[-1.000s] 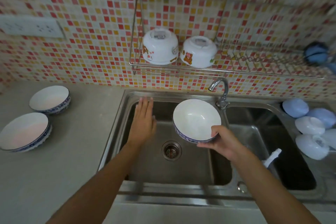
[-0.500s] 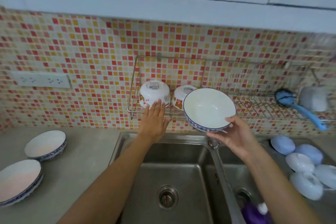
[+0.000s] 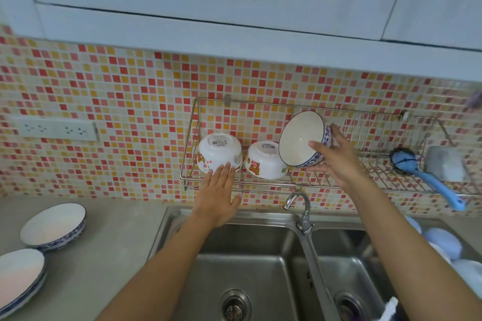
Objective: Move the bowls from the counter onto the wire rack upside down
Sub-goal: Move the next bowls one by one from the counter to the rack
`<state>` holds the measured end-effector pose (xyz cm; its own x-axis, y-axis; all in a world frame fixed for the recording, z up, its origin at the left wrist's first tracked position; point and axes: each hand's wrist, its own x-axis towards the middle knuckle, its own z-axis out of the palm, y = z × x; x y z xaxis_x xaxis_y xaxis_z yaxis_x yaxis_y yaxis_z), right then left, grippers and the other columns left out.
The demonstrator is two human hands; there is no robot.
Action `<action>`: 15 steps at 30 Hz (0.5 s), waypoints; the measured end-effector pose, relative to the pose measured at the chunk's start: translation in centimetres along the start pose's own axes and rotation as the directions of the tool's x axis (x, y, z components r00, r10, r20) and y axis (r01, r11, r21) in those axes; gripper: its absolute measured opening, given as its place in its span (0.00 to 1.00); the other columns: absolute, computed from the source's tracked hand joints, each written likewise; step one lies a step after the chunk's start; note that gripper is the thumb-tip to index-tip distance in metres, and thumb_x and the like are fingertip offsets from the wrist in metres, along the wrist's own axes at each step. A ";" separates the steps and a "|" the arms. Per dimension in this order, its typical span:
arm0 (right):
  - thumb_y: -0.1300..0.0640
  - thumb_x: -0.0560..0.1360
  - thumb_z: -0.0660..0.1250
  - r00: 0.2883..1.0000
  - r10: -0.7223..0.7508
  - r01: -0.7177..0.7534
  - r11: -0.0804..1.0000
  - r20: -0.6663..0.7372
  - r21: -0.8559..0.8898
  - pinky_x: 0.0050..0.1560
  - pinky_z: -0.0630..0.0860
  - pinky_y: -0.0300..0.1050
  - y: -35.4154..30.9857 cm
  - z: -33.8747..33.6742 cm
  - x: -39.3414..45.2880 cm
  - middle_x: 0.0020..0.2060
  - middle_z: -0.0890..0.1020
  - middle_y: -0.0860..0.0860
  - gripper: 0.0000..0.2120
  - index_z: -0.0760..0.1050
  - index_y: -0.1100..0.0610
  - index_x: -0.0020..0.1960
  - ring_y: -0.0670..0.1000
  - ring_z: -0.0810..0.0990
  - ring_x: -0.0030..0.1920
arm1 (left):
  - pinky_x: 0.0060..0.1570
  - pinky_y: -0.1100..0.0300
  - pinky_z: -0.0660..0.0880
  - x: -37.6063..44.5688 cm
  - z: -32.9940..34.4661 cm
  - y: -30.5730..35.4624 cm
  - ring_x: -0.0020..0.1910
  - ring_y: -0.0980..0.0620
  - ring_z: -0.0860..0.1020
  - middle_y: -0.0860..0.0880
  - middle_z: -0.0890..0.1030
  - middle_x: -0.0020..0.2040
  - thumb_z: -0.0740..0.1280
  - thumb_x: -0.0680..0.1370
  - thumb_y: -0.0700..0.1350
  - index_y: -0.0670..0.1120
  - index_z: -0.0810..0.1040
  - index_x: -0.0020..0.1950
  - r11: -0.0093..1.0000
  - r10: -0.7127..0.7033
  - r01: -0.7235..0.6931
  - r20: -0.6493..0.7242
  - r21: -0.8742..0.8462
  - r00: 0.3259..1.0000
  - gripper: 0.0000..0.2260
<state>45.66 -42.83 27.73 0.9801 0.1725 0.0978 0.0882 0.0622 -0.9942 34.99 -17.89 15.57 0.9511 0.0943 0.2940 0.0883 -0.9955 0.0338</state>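
Blue-rimmed bowl held in the right hand, thumb inside the rim, fingers wrapped round the outer wall, tipped on edge with its mouth facing left toward the two upside-down white bowls. Hangs over the wire rack, just right of the nearer white bowl, apparently not yet resting on the wires. Needs, by the look of it, a further roll mouth-down onto the free wires to the right. Left hand flat and empty, fingers spread, at the rack's front-left edge, fingertips near the leftmost white bowl. Two more bowls upright at the counter's left edge, nearer the left hand.
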 end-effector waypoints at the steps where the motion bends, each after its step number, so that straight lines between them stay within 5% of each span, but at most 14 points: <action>1: 0.63 0.73 0.73 1.000 -0.026 0.025 0.998 -0.015 -0.060 0.42 0.82 0.62 0.2 0.3 0.4 0.67 0.72 0.49 0.41 0.55 0.47 0.78 0.57 0.76 0.59 | 0.71 0.52 0.32 0.0 0.1 0.0 0.74 0.51 0.35 0.48 0.39 0.78 0.34 0.74 0.64 0.47 0.36 0.76 1.000 0.002 -0.002 -0.005 -0.001 1.000 0.34; 6: 0.61 0.73 0.73 0.964 -0.262 0.227 0.901 -0.047 -0.370 0.57 0.78 0.64 1.6 1.6 2.3 0.64 0.74 0.45 0.40 0.57 0.49 0.78 0.53 0.76 0.63 | 0.72 0.51 0.33 0.0 0.3 -0.2 0.76 0.49 0.36 0.48 0.38 0.78 0.36 0.72 0.66 0.46 0.37 0.76 1.000 0.009 -0.009 -0.001 -0.016 1.000 0.37; 9: 0.55 0.73 0.73 0.933 -0.360 0.288 0.726 0.011 -0.624 0.65 0.73 0.59 2.6 2.6 3.2 0.69 0.70 0.60 0.41 0.54 0.44 0.78 0.57 0.72 0.65 | 0.73 0.51 0.33 0.1 0.4 -0.2 0.76 0.49 0.36 0.48 0.38 0.77 0.38 0.74 0.66 0.47 0.36 0.76 1.000 0.012 -0.012 0.004 -0.010 1.000 0.37; 13: 0.57 0.76 0.69 0.882 -0.442 0.380 0.460 0.165 -0.803 0.72 0.64 0.58 4.0 4.3 3.2 0.72 0.60 0.61 0.37 0.54 0.47 0.78 0.60 0.58 0.73 | 0.73 0.50 0.34 0.2 0.6 -0.3 0.75 0.49 0.35 0.48 0.38 0.77 0.38 0.73 0.66 0.47 0.37 0.76 1.000 0.015 -0.015 0.004 -0.013 1.000 0.37; 15: 0.60 0.75 0.69 0.850 -0.450 0.430 0.296 0.273 -0.853 0.68 0.68 0.61 4.8 4.8 3.1 0.73 0.57 0.62 0.37 0.55 0.47 0.78 0.63 0.54 0.74 | 0.73 0.50 0.34 0.1 0.6 -0.3 0.75 0.49 0.35 0.48 0.38 0.77 0.38 0.73 0.66 0.47 0.37 0.76 1.000 0.016 -0.016 0.002 -0.013 1.000 0.37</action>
<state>48.29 -37.23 23.53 0.7454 0.3872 0.5426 0.5993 -0.7458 -0.2910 35.24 -17.59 15.05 0.9530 0.0787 0.2927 0.0695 -0.9967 0.0414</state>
